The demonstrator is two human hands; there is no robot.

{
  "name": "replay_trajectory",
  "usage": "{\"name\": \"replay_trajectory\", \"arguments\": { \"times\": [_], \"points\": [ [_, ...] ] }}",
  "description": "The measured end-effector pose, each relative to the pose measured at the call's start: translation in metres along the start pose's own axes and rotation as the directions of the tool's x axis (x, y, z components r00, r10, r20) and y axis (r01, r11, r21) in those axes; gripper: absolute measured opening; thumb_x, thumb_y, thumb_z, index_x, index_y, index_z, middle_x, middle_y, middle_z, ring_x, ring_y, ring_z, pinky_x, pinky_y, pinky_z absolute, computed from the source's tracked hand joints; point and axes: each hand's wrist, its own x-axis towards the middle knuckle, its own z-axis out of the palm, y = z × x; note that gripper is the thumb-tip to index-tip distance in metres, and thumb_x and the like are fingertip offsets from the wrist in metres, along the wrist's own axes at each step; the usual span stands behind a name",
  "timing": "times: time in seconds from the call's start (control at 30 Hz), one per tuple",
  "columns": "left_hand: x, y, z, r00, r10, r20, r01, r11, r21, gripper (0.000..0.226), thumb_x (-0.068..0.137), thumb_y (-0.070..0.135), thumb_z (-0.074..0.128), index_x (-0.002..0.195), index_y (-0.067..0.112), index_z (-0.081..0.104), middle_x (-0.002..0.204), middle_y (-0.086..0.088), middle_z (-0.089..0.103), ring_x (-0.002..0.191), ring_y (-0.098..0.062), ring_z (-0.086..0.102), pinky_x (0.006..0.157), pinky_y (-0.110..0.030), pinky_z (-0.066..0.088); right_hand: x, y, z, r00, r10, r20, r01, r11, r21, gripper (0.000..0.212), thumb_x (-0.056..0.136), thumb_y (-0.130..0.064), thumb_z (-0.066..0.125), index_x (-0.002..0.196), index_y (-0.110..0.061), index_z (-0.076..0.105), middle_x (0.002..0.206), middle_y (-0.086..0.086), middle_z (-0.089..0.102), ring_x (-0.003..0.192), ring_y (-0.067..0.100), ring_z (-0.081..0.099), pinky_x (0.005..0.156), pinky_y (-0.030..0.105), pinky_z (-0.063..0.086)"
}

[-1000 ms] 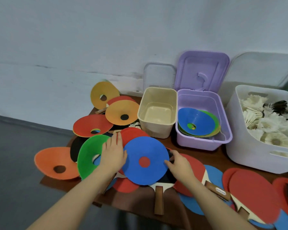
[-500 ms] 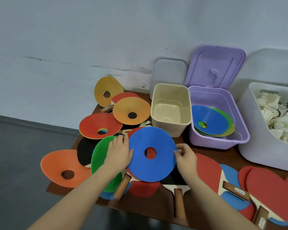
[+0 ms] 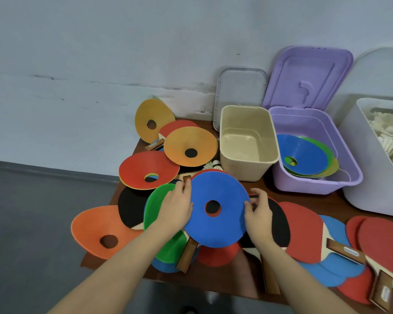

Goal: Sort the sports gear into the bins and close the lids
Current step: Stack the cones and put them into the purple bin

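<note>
A blue disc cone (image 3: 222, 196) with a round centre hole is held tilted above the heap of gear. My left hand (image 3: 176, 206) grips its left rim and my right hand (image 3: 258, 210) pinches its right rim. A green disc cone (image 3: 159, 207) lies under my left hand. To the left and behind lie an orange cone (image 3: 93, 230), a red cone (image 3: 143, 168) and two yellow-orange cones (image 3: 190, 145). The purple bin (image 3: 349, 173) at the back right holds stacked blue, green and yellow cones. Between it and the heap stands the cream bin (image 3: 247, 141), with nothing inside.
Several table tennis paddles (image 3: 302, 230) cover the brown table on the right and under the cones. A white bin (image 3: 359, 168) of shuttlecocks stands at the far right. The purple lid (image 3: 309, 75) and a clear lid (image 3: 241, 89) lean on the wall. One shuttlecock (image 3: 213, 165) lies by the cream bin.
Both hands have lifted the blue cone off the heap and tilted it up. The camera has shifted left, so the bins sit further right.
</note>
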Motion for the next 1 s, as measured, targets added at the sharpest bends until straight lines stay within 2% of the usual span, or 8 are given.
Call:
{"name": "replay_trajectory", "arguments": {
  "times": [0.13, 0.27, 0.4, 0.5, 0.6, 0.67, 0.8, 1.0],
  "points": [
    [-0.003, -0.007, 0.002, 0.997, 0.065, -0.052, -0.068, 0.996, -0.058, 0.066, 0.094, 0.019, 0.049, 0.148, 0.006, 0.015, 0.130, -0.012, 0.036, 0.087, -0.024, 0.050, 0.073, -0.037, 0.047, -0.009, -0.003, -0.001, 0.997, -0.065, -0.032, 0.064, 0.998, -0.014, 0.022, 0.095, -0.009, 0.048, 0.109, -0.024, 0.053, 0.092, -0.019, 0.058, 0.083, -0.006, 0.055, 0.065, 0.011, 0.039],
    [-0.012, -0.015, -0.003, 0.983, 0.110, -0.145, -0.118, 0.992, -0.046, 0.061, 0.089, 0.015, 0.057, 0.143, 0.002, 0.031, 0.118, -0.015, 0.047, 0.083, -0.026, 0.052, 0.069, -0.036, 0.046, -0.016, 0.002, 0.003, 0.991, -0.084, 0.101, 0.092, 0.992, -0.084, 0.026, 0.094, -0.008, 0.048, 0.117, -0.018, 0.056, 0.100, -0.014, 0.058, 0.089, -0.004, 0.052, 0.071, 0.009, 0.038],
    [-0.025, -0.037, -0.010, 0.942, -0.021, -0.334, 0.045, 0.997, 0.062, 0.055, 0.077, 0.022, 0.071, 0.125, -0.001, 0.054, 0.110, -0.019, 0.057, 0.094, -0.036, 0.056, 0.073, -0.044, 0.048, -0.019, -0.005, 0.005, 0.999, -0.037, 0.017, 0.038, 0.998, -0.048, 0.025, 0.093, -0.005, 0.046, 0.111, -0.016, 0.059, 0.091, -0.017, 0.058, 0.084, -0.005, 0.054, 0.065, 0.004, 0.038],
    [-0.036, -0.054, -0.013, 0.941, -0.109, -0.321, 0.138, 0.988, 0.067, 0.055, 0.076, 0.025, 0.073, 0.121, -0.002, 0.055, 0.105, -0.019, 0.059, 0.089, -0.035, 0.057, 0.070, -0.043, 0.048, -0.020, -0.013, 0.005, 0.999, -0.036, -0.005, 0.036, 0.999, -0.025, 0.025, 0.093, -0.006, 0.045, 0.109, -0.019, 0.059, 0.091, -0.021, 0.058, 0.084, -0.011, 0.052, 0.065, 0.008, 0.038],
    [-0.045, -0.061, -0.014, 0.962, -0.197, -0.190, 0.202, 0.979, 0.011, 0.048, 0.092, 0.030, 0.052, 0.133, 0.006, 0.044, 0.107, -0.011, 0.058, 0.089, -0.028, 0.059, 0.071, -0.035, 0.043, -0.022, -0.014, 0.004, 0.999, -0.039, -0.011, 0.039, 0.999, -0.009, 0.027, 0.094, -0.006, 0.045, 0.113, -0.017, 0.059, 0.096, -0.011, 0.061, 0.086, -0.010, 0.052, 0.067, 0.009, 0.037],
    [-0.047, -0.066, -0.010, 0.965, -0.198, -0.174, 0.189, 0.980, -0.066, 0.042, 0.096, 0.024, 0.044, 0.137, 0.013, 0.040, 0.102, -0.007, 0.058, 0.086, -0.027, 0.058, 0.065, -0.032, 0.038, -0.025, -0.012, 0.005, 0.999, -0.034, -0.005, 0.033, 0.999, -0.007, 0.028, 0.094, -0.006, 0.045, 0.115, -0.017, 0.060, 0.098, -0.010, 0.061, 0.087, -0.008, 0.052, 0.068, 0.010, 0.038],
    [-0.048, -0.064, -0.014, 0.948, -0.169, -0.271, 0.110, 0.969, -0.219, 0.042, 0.093, 0.014, 0.048, 0.135, 0.012, 0.048, 0.097, -0.009, 0.060, 0.081, -0.030, 0.058, 0.057, -0.030, 0.032, -0.032, -0.010, 0.001, 1.000, -0.030, -0.009, 0.029, 0.999, -0.017, 0.029, 0.095, -0.007, 0.045, 0.117, -0.017, 0.060, 0.099, -0.010, 0.061, 0.088, -0.006, 0.052, 0.071, 0.019, 0.039],
    [-0.045, -0.051, -0.034, 0.926, -0.063, -0.373, 0.006, 0.988, -0.153, 0.032, 0.090, 0.012, 0.054, 0.120, 0.013, 0.063, 0.084, -0.007, 0.064, 0.065, -0.028, 0.060, 0.047, -0.029, 0.038, -0.031, -0.018, -0.013, 0.998, -0.037, -0.058, 0.037, 0.999, -0.001, 0.029, 0.095, -0.007, 0.044, 0.118, -0.017, 0.059, 0.098, -0.010, 0.060, 0.087, 0.001, 0.053, 0.074, 0.026, 0.039]
  ]
}}
